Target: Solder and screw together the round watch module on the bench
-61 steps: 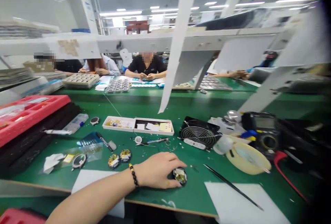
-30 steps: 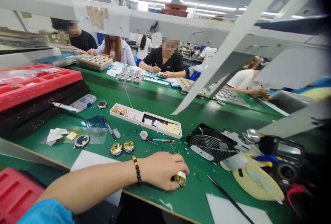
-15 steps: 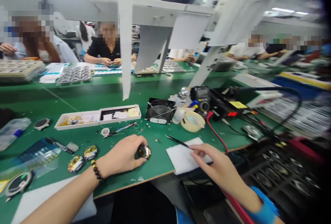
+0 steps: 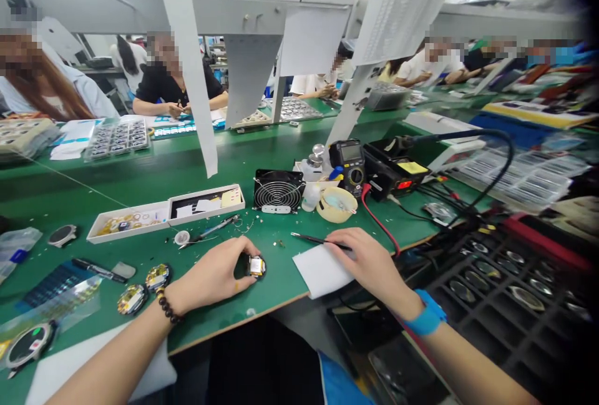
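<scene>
My left hand (image 4: 218, 271) rests on the green bench, thumb and fingers closed around the edge of a small round watch module (image 4: 256, 266). A pale square part shows on the module's upper face. Over a white foam pad (image 4: 322, 271), my right hand (image 4: 362, 255) has its fingers on slim black tweezers (image 4: 309, 238), whose tip points left. The far ends of its fingers are partly hidden. Left of my left wrist lie two more round modules, one (image 4: 158, 277) just behind the other (image 4: 131, 299).
Behind my hands stand a white parts box (image 4: 131, 221), a small fan (image 4: 278, 191), a round tape roll (image 4: 337, 204) and a multimeter (image 4: 349, 165). A red cable (image 4: 381, 224) runs to the bench edge. A black compartment tray (image 4: 496, 305) is at right. Co-workers sit opposite.
The view has shifted right. The module in my left hand has turned, so its pale square faces up more. My right hand has come down flatter over the tweezers.
</scene>
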### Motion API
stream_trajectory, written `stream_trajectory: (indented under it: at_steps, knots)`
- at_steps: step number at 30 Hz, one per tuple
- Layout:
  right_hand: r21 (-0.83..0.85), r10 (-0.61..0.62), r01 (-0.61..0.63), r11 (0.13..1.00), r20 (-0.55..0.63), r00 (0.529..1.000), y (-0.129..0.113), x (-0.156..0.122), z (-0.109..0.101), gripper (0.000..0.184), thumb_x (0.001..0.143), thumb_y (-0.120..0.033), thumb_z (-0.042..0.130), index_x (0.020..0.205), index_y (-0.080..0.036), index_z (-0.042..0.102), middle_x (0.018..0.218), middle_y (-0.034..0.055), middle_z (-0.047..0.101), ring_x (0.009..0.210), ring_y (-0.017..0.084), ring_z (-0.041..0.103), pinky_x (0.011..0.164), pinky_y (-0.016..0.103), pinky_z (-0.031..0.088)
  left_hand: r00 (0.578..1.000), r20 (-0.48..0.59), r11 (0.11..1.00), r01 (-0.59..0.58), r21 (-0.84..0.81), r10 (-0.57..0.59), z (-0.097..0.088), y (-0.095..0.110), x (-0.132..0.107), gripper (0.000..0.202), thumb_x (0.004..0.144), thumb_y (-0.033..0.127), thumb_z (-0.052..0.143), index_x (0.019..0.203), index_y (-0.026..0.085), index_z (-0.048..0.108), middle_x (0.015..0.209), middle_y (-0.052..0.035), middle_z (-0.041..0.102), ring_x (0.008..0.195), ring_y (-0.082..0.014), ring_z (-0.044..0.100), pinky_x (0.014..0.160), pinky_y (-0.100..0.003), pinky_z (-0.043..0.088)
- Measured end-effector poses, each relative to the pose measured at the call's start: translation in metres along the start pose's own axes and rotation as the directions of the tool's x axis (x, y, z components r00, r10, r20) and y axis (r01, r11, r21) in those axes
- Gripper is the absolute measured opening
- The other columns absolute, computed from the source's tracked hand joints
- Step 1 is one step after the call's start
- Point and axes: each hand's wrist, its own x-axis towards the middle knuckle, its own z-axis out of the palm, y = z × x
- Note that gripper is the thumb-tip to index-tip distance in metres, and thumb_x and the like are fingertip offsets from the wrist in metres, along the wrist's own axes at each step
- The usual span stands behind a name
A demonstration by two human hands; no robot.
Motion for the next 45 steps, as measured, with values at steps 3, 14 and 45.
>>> stream_trajectory:
  at_steps: [3,14,45]
  knots:
    - [0.103,0.049,-0.043,0.994,-0.063,0.997,-0.004,-0.005,-0.003,0.023,0.105,-0.039,0.058,0.106,-0.022,0.073,0.108,0.0078,0.077,0.101,0.026,0.073,0.09,0.041,0.058,1.0,-0.007,1.0,-0.01,0.026,0.01,0.002,-0.002,0.0,0.035,0.086,0.021,0.077,0.114,0.025,0.057,0.124,-0.003,0.069,0.114,-0.0265,0.066,0.099,-0.04,0.051]
    - [0.296,-0.047,0.005,0.955,0.135,0.99,-0.061,0.027,-0.018,0.019,0.103,-0.037,0.062,0.099,-0.027,0.077,0.1,0.0055,0.079,0.089,0.025,0.074,0.075,0.035,0.057,1.0,0.014,0.999,-0.001,-0.034,0.002,0.0,-0.003,0.0,0.034,0.088,0.018,0.074,0.116,0.025,0.056,0.124,-0.0032,0.069,0.113,-0.0246,0.068,0.097,-0.038,0.054]
    - [0.943,-0.058,-0.2,0.267,0.223,0.973,-0.143,0.138,0.071,0.03,0.094,-0.044,0.074,0.103,-0.024,0.055,0.096,0.0019,0.061,0.087,0.016,0.063,0.074,0.028,0.058,0.804,-0.564,0.909,-0.073,-0.41,-0.19,-0.021,-0.011,0.005,0.056,0.093,0.027,0.07,0.145,0.026,0.05,0.156,-0.011,0.05,0.144,-0.0286,0.051,0.111,-0.042,0.055]
